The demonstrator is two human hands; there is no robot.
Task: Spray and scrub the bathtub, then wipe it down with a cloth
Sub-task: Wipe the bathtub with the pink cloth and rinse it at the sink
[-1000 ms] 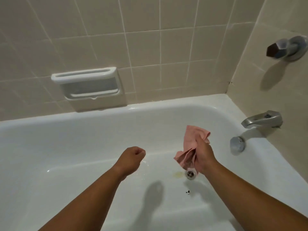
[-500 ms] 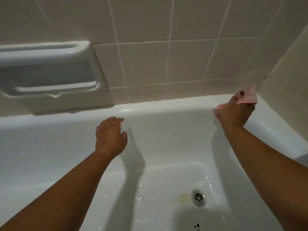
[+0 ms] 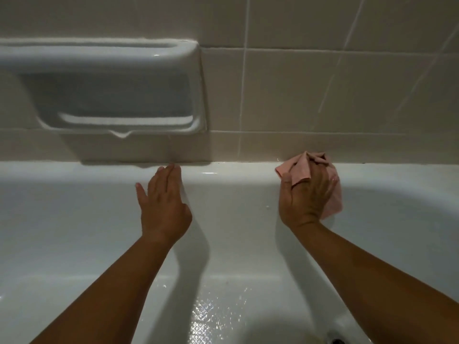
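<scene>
While the pink cloth (image 3: 300, 167) lay bunched on the far rim of the bathtub (image 3: 74, 172), right of centre in the frame, its long axis ran up and down the picture. Its crumpled upper end pointed at the tiled wall (image 3: 347, 95) and reached the seam below the tiles, and its lower end hung over the rim onto the tub's inner wall. The right hand (image 3: 304, 197) covered its middle, fingers curled round the wad and pressing it to the rim, with a flap sticking out beside the thumb. Well apart to the left, the left hand (image 3: 164, 207) lay flat on the inner wall, fingers straight and close together, tips reaching the rim, thumb spread leftward. A white soap dish (image 3: 99, 95) sat in the wall at upper left. Water glistened on the tub floor at the bottom, the drain's (image 3: 335, 340) edge at lower right.
</scene>
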